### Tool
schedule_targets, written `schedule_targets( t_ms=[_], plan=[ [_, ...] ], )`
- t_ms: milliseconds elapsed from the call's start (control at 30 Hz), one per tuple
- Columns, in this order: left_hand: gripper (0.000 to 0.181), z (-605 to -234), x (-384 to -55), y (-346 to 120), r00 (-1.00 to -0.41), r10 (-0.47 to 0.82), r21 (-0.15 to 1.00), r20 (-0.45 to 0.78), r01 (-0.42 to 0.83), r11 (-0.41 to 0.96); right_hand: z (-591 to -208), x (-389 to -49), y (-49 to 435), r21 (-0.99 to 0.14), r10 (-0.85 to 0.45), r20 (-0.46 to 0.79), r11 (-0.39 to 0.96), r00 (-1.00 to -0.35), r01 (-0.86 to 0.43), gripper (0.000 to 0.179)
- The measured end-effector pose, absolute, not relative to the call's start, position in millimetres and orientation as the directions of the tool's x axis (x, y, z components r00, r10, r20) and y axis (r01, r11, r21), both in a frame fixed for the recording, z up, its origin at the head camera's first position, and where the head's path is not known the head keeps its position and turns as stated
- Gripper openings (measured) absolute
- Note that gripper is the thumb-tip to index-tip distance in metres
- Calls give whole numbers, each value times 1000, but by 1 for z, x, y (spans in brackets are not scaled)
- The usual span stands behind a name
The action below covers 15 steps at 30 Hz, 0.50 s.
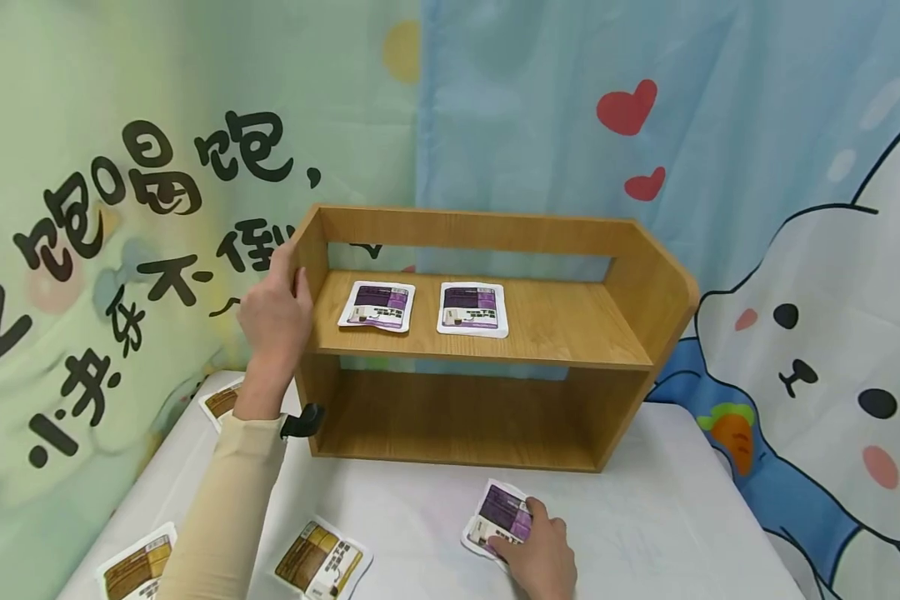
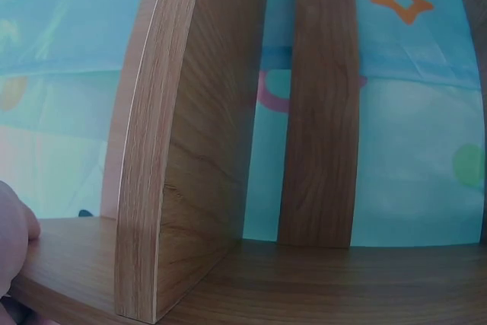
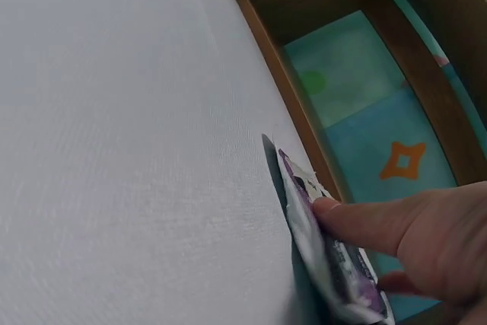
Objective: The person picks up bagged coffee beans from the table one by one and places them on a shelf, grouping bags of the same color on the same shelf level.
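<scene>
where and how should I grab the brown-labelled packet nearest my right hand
Probably pinch the brown-labelled packet by its right edge, coming from the right: it lies flat on the white surface, and your left sleeve is on its other side.

Left hand (image 1: pixel 276 321) bare, all fingers uncovered. Back from its grip, long sleeve (image 1: pixel 217 512), plain pale cream, few soft folds, coming down to wrist. Cuff (image 1: pixel 251 432) same cream, fits close. Just behind grip, on thumb side of wrist, small black thing (image 1: pixel 302 421), smooth and curved (bit like hook), poking out beside cuff. Right hand (image 1: pixel 540 554) bare too, with rounded fingertips at front of grip.
</scene>
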<state>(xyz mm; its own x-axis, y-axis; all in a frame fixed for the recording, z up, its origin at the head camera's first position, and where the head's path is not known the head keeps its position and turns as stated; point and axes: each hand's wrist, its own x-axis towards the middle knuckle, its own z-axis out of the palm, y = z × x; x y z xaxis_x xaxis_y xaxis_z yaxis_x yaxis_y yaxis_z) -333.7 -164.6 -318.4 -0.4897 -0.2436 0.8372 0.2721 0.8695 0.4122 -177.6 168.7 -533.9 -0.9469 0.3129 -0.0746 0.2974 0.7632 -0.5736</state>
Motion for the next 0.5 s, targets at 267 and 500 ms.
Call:
schedule_targets(
  t_ms=[267, 500],
  plan=[
    [34, -321, -334, -166, -483, -249, 417, 839, 278, 865, -542, -178, 166, -724, 255, 38, 674, -966, 149, 63],
    [36, -324, -331, -164, -467, -259, 418, 846, 277, 865, -543, -183, 157, -775, 324, 56, 610, -944, 164, 52]
  ],
)
